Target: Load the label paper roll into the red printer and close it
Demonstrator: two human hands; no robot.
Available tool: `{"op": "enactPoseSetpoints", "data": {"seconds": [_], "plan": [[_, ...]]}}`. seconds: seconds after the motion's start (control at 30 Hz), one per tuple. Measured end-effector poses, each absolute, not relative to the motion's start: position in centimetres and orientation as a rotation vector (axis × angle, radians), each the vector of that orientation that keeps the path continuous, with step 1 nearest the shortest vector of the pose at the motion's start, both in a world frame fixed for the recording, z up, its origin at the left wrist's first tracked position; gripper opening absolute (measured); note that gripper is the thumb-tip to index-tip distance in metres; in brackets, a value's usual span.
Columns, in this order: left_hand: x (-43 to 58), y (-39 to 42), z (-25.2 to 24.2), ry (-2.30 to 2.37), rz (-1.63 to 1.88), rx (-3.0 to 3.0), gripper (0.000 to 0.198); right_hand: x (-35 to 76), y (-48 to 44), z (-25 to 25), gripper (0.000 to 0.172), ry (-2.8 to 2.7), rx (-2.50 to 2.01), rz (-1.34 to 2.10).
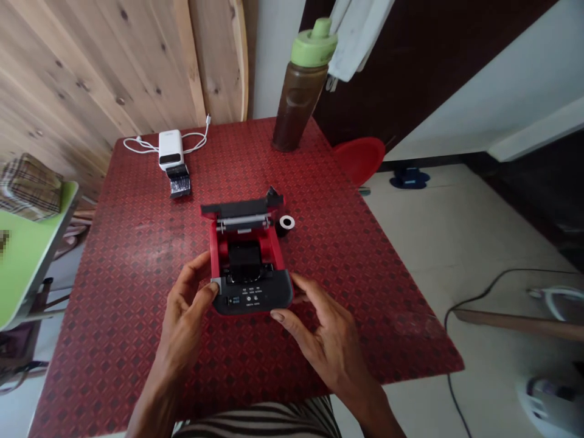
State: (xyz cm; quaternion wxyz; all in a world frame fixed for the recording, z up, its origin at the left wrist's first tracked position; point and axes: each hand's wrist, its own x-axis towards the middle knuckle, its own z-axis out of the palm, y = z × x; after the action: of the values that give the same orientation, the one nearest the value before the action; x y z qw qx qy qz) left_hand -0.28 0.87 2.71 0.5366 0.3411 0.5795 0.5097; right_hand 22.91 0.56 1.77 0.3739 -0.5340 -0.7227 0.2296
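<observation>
A red and black device [249, 258] with its lid flipped open stands on the red patterned tablecloth [137, 255]. My left hand [185, 316] grips its left front corner, thumb on a small grey tab. My right hand [326, 331] touches the right front corner with fingers spread and curled round the black panel of buttons. A small black and white roll [286, 223] lies just right of the open lid.
A white power bank with its cable [171, 149] and a small dark comb-like piece [179, 181] lie at the far left. A brown bottle with a green cap [303, 85] stands at the back. A red stool [360, 158] and floor cables [474, 301] are to the right.
</observation>
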Motion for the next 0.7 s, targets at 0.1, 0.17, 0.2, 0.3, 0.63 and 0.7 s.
{"op": "enactPoseSetpoints", "data": {"seconds": [0.1,0.17,0.2,0.3,0.63,0.7], "plan": [[-0.3,0.8,2.7,1.378,1.219,0.828,0.046,23.8,1.2,3.0,0.049,-1.901,-1.359,0.555],[-0.4,0.8,2.6,1.38,1.208,0.845,0.047,24.2,2.2,4.2,0.041,-1.926,-1.328,0.492],[-0.5,0.8,2.6,1.379,1.203,0.852,0.047,24.2,2.8,4.8,0.033,-1.941,-1.298,0.447],[-0.8,0.9,2.2,1.365,1.215,0.89,0.047,23.0,5.3,6.4,0.028,-2.054,-1.146,0.305],[-0.9,0.8,1.2,1.318,1.261,0.904,0.049,15.3,11.8,6.8,0.016,-2.804,-1.192,0.271],[-0.9,0.8,1.3,1.318,1.264,0.903,0.05,15.1,12.2,6.5,0.017,-2.832,-1.184,0.269]]}}
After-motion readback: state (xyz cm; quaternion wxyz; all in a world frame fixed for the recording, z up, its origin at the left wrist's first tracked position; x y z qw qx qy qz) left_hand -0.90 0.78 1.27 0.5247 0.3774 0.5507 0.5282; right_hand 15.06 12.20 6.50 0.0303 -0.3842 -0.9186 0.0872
